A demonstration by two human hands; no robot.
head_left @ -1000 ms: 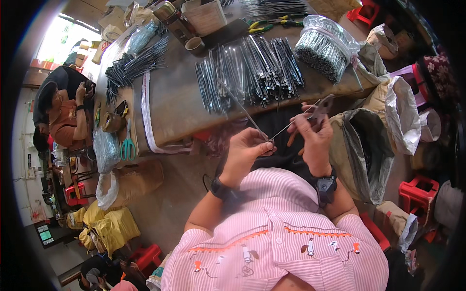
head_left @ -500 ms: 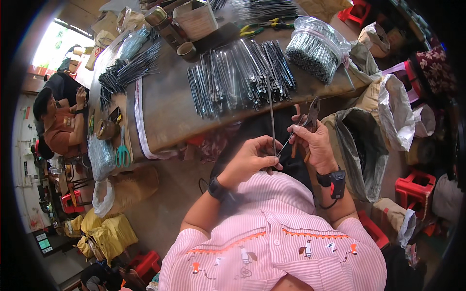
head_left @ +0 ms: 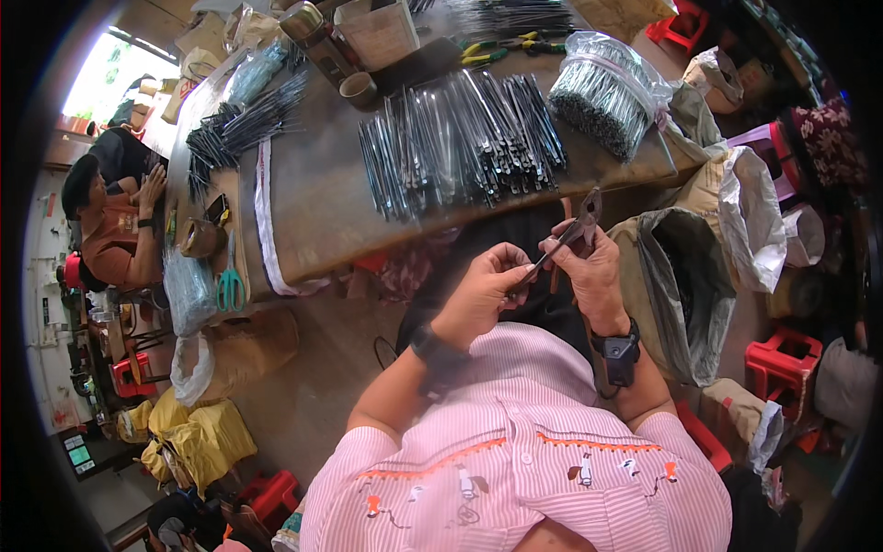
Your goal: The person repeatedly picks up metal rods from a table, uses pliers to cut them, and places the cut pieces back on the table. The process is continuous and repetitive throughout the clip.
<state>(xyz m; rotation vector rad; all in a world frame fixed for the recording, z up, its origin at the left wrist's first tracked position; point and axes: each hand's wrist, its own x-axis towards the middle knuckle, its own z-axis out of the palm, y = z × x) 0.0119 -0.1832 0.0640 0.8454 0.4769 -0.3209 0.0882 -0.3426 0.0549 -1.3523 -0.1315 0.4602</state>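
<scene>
My left hand (head_left: 487,290) is closed, thumb and fingers pinching a thin dark metal strip (head_left: 549,259). The strip slants up and right toward my right hand (head_left: 593,276), whose fingers are wrapped round a pair of pliers. The pliers (head_left: 590,204) point up, with their metal jaws above my thumb. My right fingertips touch or lie very near the strip; whether they also grip it is hard to tell. Beyond my hands, a wide row of metal strips (head_left: 432,147) lies on the table (head_left: 322,230).
A plastic-wrapped bundle of thin rods (head_left: 602,101) stands at the table's right. Teal scissors (head_left: 231,287), a cup (head_left: 358,89) and yellow-handled pliers (head_left: 487,55) lie about. An open sack (head_left: 685,294) stands by my right arm. Another person (head_left: 120,221) sits at left.
The strip in my left hand has swung from nearly upright to slanting toward my right hand. My right wrist has turned, and both hands are closer together.
</scene>
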